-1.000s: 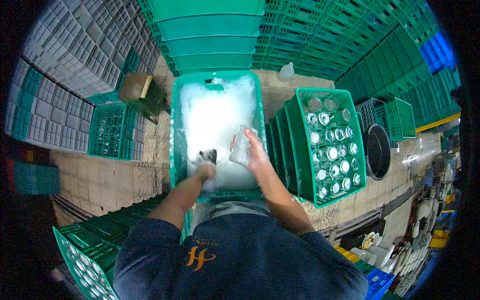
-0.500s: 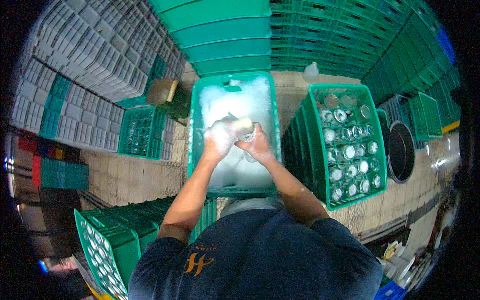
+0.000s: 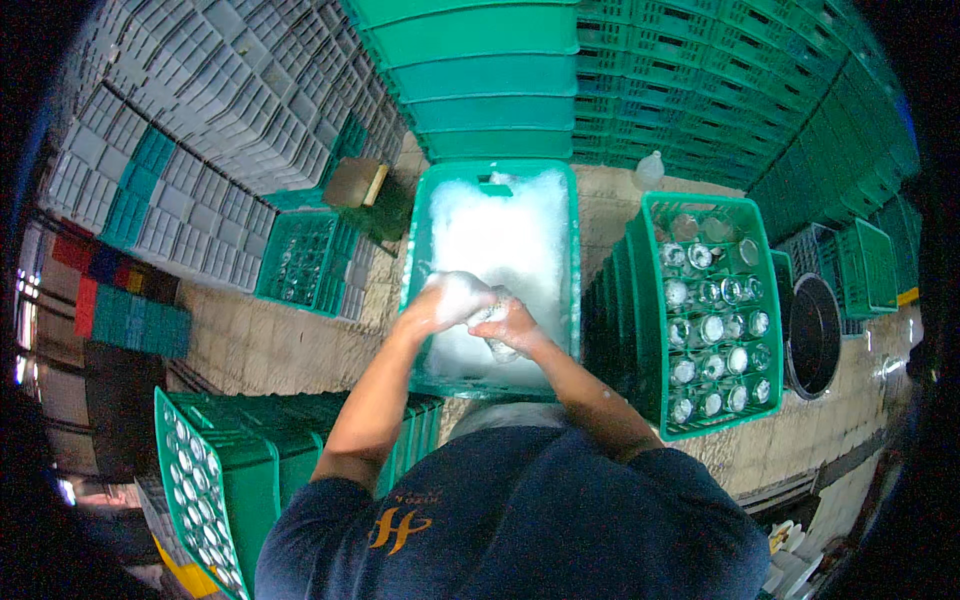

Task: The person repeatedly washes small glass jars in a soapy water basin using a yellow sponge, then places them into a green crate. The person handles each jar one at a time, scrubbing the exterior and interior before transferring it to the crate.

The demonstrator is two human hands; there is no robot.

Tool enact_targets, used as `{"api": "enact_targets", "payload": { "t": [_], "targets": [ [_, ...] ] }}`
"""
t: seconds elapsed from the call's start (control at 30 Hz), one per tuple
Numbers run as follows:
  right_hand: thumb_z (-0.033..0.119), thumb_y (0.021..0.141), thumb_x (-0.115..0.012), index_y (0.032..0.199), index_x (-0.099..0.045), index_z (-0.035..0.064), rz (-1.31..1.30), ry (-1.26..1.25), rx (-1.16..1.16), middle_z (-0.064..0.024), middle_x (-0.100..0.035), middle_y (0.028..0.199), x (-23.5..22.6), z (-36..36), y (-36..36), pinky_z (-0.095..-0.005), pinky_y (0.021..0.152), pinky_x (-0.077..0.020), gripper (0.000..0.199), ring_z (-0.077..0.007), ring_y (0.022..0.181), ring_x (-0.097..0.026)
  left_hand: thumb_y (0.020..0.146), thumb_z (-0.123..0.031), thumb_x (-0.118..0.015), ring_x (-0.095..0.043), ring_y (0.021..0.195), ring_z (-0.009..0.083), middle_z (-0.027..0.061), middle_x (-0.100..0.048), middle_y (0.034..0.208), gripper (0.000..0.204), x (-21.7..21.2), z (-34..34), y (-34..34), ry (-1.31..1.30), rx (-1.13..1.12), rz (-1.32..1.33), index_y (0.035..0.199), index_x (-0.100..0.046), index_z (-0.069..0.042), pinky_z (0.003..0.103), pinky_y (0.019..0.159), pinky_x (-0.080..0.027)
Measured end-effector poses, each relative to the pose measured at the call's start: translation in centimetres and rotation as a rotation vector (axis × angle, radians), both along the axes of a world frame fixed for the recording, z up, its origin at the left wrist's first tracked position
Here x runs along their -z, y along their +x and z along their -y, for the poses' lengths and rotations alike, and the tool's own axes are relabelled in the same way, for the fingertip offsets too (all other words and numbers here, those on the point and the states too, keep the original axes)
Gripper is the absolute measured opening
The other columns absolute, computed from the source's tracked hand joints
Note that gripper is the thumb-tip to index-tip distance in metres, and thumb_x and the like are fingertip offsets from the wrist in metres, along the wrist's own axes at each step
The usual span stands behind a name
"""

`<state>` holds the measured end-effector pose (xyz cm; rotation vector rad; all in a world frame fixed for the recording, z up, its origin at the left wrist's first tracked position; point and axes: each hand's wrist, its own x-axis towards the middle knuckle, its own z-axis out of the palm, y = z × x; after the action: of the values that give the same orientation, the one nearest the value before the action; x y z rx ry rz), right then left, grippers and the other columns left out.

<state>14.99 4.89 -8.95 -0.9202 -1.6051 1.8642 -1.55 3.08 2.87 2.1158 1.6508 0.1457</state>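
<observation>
Crates (image 3: pixel 500 85) surround the tub (image 3: pixel 420 235); hands (image 3: pixel 453 302) curled, right (image 3: pixel 516 328) round a glass (image 3: pixel 503 350), left's hold unclear; yellow sponge now hidden.

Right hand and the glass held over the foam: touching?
Touching. The head view shows the right hand wrapped around the glass, with no gap between them.

Warehouse-like washing area (stacked crates (image 3: pixel 220 110), foamy tub (image 3: pixel 455 177))

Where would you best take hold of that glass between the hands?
I'd hold the glass around its outer wall, coming from the right, as the right hand does. Its rounded body likely suits curled fingers, and the left hand crowds the left side. Surrounding foam suggests a firm grip.
</observation>
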Motion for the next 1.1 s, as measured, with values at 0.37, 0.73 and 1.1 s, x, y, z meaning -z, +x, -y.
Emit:
{"api": "enact_targets", "payload": {
  "t": [0.37,0.73,1.1],
  "targets": [
    [0.023,0.062,-0.088,0.12,-0.056,0.0039,0.059,0.442,-0.071,-0.0117,-0.07,0.104,-1.5,-1.5,0.2,-0.0408,0.084,-0.0529,0.069,-0.0276,0.094,-0.067,0.084,-0.035,-0.07,-0.07,0.073,0.0325,0.0157,-0.071,0.077,0.032,4.0,1.8,0.8,0.267,-0.55,0.159,0.083,-0.069,-0.003,0.044,0.072,-0.055],
    [0.035,0.067,-0.081,0.113,-0.062,0.0112,0.475,0.84,-0.282,-0.0171,-0.071,0.092,-6.2,-4.1,0.0,-0.0479,0.079,-0.0525,0.056,-0.0401,0.09,-0.067,0.092,-0.018,-0.069,-0.067,0.078,0.0226,0.0074,-0.068,0.094,0.02,5.6,1.8,0.0,-0.426,-0.61,1.437,0.105,-0.064,-0.004,0.035,0.067,-0.056],
    [0.014,0.085,-0.069,0.093,-0.063,0.0058,-1.064,-0.708,0.409,-0.0103,-0.065,0.083,-1.6,-9.2,-0.1,-0.0423,0.071,-0.0577,0.013,-0.0281,0.074,-0.065,0.085,-0.014,-0.065,-0.059,0.103,0.0232,0.0107,-0.06,0.113,0.047,12.7,1.3,6.3,-0.196,-0.309,1.048,0.13,-0.054,-0.004,0.038,0.095,-0.049]
  ]
}}
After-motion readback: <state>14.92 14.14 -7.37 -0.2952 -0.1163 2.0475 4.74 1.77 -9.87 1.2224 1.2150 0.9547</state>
